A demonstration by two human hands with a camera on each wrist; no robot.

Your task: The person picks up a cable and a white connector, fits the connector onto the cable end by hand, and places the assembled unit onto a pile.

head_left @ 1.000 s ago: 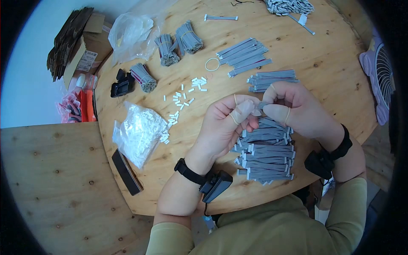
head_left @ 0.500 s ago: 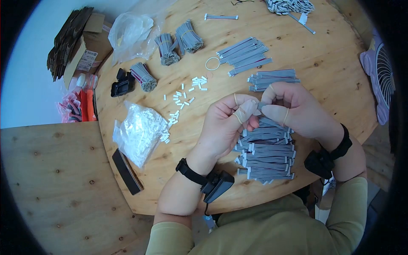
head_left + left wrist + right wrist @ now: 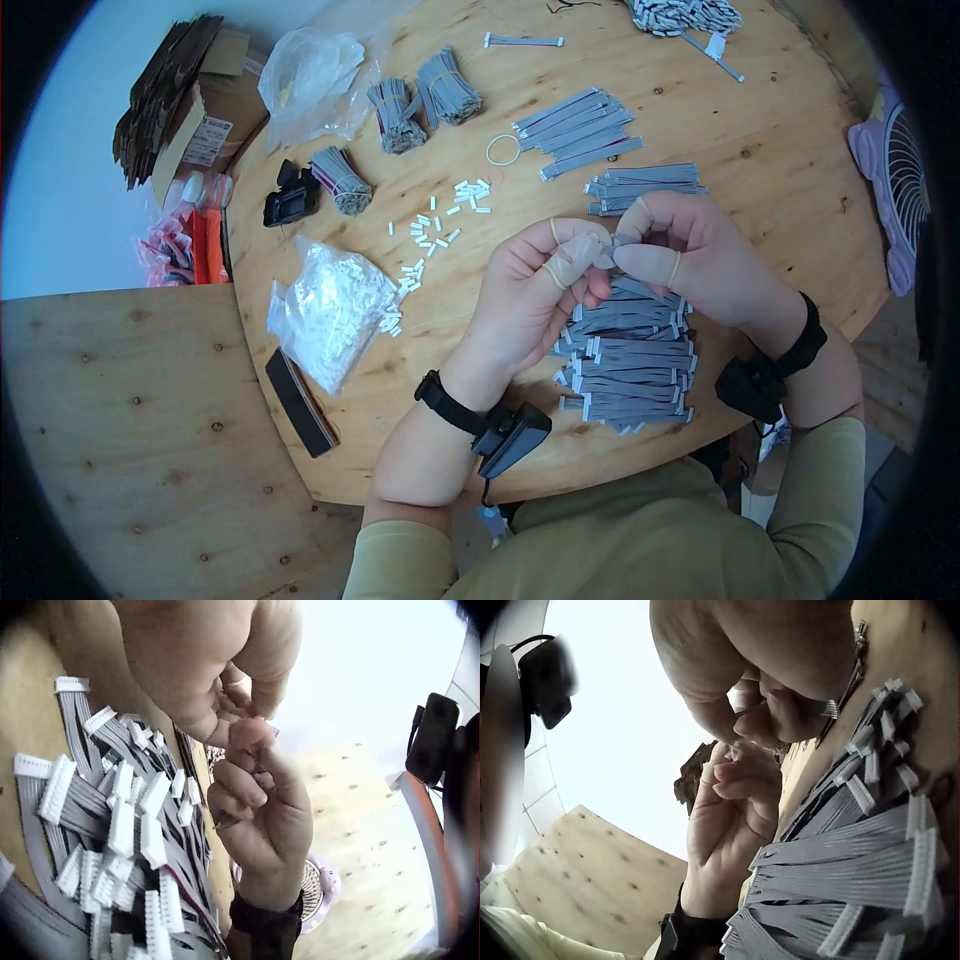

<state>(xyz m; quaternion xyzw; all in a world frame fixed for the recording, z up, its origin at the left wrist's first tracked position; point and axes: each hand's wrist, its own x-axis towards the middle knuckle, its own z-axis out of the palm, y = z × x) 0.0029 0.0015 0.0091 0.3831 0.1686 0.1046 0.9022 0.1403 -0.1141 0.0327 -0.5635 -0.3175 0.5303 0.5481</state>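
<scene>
From here I see the right hand [image 3: 690,245] pinching one grey cable [image 3: 830,709], its pale plug poking out past the fingers, while the left hand [image 3: 530,290] meets it with thumb and forefinger together on a small pale piece [image 3: 736,752], mostly hidden from me by the fingertips. Just below the fingers spreads a cable pile [image 3: 630,360], flat, ribbed ribbons with hard white ends, too many to count. Beyond the right fingers a cable stack [image 3: 645,180] is partly blocked by that hand. Farther off, beyond the left fingers, I count three tied bundles [image 3: 448,85] and one thin pale ring [image 3: 503,150]. Left of the left fingers lie scattered small white plugs [image 3: 420,230] beside one crinkly clear bag [image 3: 335,305], bulging with white pieces.
</scene>
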